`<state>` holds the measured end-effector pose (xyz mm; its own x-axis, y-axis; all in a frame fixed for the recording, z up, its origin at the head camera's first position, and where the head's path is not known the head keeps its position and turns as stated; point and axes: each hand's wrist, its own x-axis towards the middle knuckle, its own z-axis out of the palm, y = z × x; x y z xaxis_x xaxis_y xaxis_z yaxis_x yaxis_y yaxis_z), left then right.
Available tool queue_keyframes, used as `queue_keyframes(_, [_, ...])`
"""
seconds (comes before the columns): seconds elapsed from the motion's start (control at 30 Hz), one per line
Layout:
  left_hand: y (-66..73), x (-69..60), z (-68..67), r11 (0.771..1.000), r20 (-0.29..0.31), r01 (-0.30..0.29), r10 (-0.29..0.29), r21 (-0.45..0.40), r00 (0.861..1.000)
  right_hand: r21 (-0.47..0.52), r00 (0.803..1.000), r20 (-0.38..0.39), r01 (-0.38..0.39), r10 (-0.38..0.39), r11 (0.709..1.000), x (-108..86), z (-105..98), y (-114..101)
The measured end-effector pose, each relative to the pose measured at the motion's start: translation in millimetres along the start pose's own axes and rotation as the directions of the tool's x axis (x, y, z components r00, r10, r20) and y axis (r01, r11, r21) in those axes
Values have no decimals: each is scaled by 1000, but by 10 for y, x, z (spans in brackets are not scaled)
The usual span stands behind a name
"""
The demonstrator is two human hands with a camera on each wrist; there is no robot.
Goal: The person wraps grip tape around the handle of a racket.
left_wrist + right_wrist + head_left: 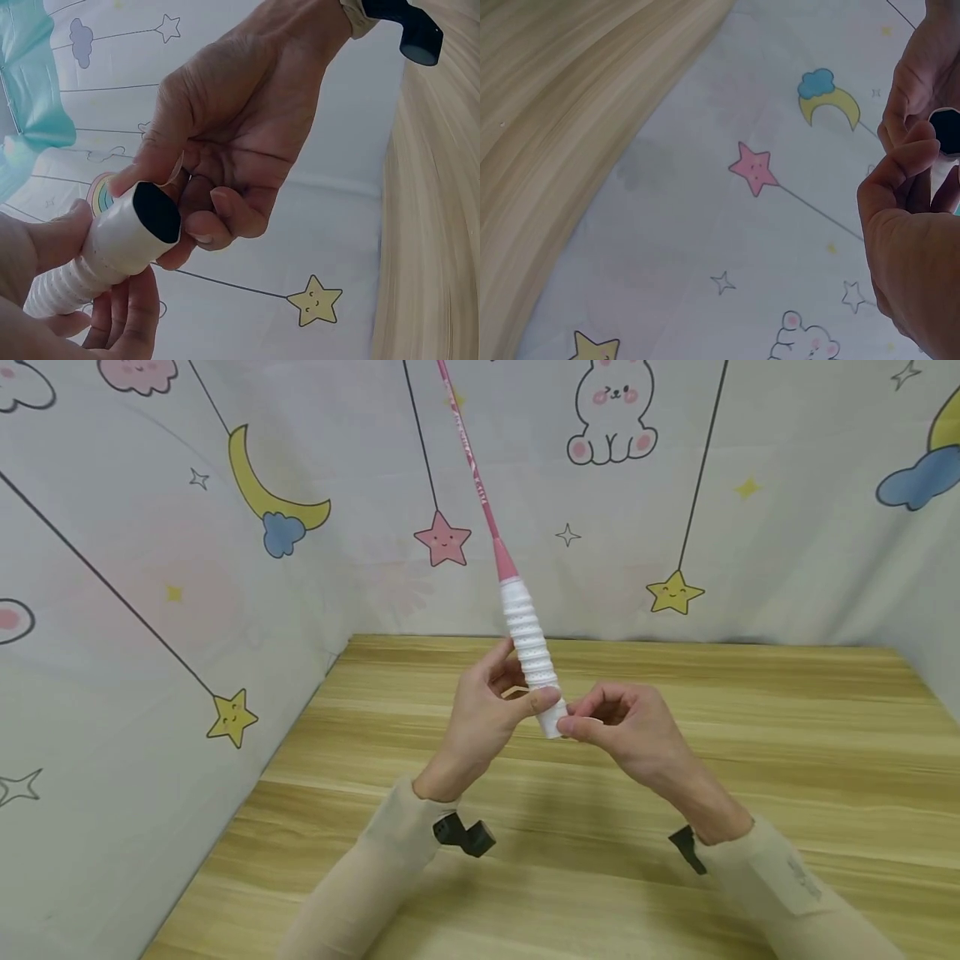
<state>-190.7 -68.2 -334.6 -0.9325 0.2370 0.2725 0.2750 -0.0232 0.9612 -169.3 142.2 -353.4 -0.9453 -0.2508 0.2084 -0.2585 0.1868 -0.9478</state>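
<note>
A badminton racket point(504, 560) with a slim pink shaft is held upright at a tilt above the table, its head out of view. White ribbed grip tape point(528, 635) covers the handle, and the dark butt end point(156, 214) faces the left wrist camera. My left hand point(483, 710) grips the lower handle, thumb across the front and fingers behind. At the bottom edge, my right hand point(633, 731) pinches a thin white end of the tape between thumb and forefinger. Its other fingers point(225, 217) are loosely curled.
The wood-grain table point(787, 760) extends beneath both hands. Printed fabric walls point(300, 593) with stars, moons and a bear stand behind and at the sides. Dark wrist-worn cameras point(465, 835) stick out at the cuffs.
</note>
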Motion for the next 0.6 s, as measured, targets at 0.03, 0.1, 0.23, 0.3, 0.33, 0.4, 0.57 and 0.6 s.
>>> queue_keyframes(0.03, [-3,4,6,1000,-6,-2,2,0,1000,-1,1000,-1,-5,5,1000,-1,-3,2])
queue_keyframes(0.1, [-13,10,12,1000,-19,0,0,-4,1000,3,1000,2,-13,13,1000,-4,-11,6])
queue_keyframes(0.23, [-20,12,4,1000,-35,5,-5,-14,999,27,999,21,-26,26,999,-1,-28,1])
queue_keyframes(0.3, [-19,10,-1,1000,-33,12,-12,-23,999,50,999,42,-30,28,998,-1,-38,1])
queue_keyframes(0.33, [-17,9,-2,1000,-30,15,-16,-28,999,64,998,57,-32,29,997,1,-44,2])
queue_keyframes(0.4, [-13,5,-4,999,-20,21,-22,-38,1000,98,995,92,-34,25,995,5,-52,6])
queue_keyframes(0.57, [5,-2,-1,997,4,38,-38,-73,999,203,985,170,-48,13,978,16,-63,20])
queue_keyframes(0.6, [10,-2,2,996,6,41,-41,-80,999,226,984,179,-52,10,973,17,-64,22])
